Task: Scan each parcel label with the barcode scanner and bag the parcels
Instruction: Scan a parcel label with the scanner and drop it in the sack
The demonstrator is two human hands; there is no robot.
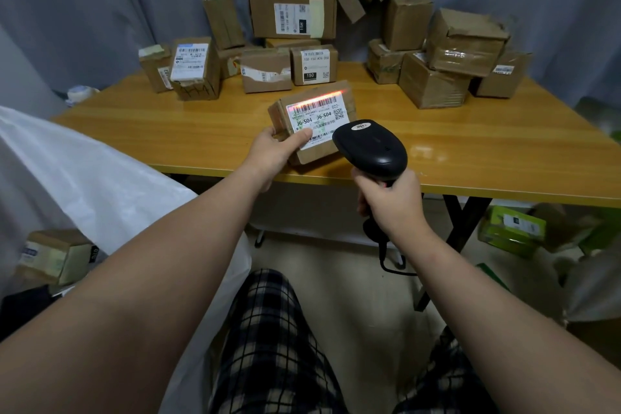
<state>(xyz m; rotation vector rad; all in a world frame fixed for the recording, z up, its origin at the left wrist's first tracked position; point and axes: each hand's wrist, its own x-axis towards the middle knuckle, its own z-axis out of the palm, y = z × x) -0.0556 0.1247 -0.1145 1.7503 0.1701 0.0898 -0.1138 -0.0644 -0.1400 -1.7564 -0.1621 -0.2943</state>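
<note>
The label (318, 121) reads "J6-S04" twice and "022"; a red scan line crosses its top barcode. Behind it, a small box (314, 64) shows "150" and a big box (292, 15) "15H". A white bag (84, 171) lies at the left. The left hand (272, 151) grips the parcel (319, 154), tilted over the table (470, 144), thumb on the label. The right hand (393, 202) is wrapped round the handle of the scanner (373, 148), just beside the parcel.

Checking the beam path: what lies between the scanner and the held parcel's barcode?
Nothing, per the head view: the scanner throws its red line across the barcode.
</note>
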